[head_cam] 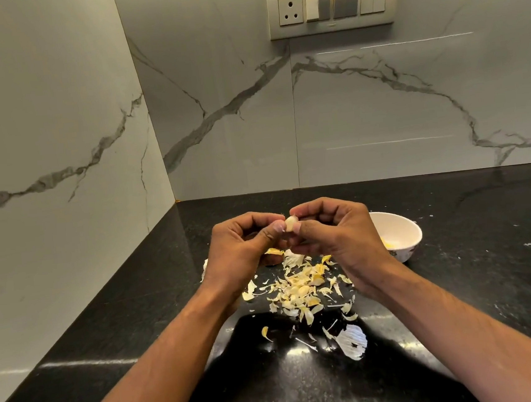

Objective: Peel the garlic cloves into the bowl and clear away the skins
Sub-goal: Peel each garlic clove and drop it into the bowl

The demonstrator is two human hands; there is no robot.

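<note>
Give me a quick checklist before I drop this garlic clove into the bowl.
1. Clove held: ok. The left hand and right hand both pinch the garlic clove.
2. Clove fully peeled: cannot tell; fingers cover much of it.
3. Bowl within reach: ok. The white bowl stands on the black countertop just past the right hand.
4. Bowl upright and open: ok.
5. Path to the bowl: ok, nothing stands between.
6. Skins cleared: not ok. The pile of skins lies under the hands.

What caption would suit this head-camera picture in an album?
Both hands pinch a garlic clove above scattered skins, white bowl waiting nearby.
</note>
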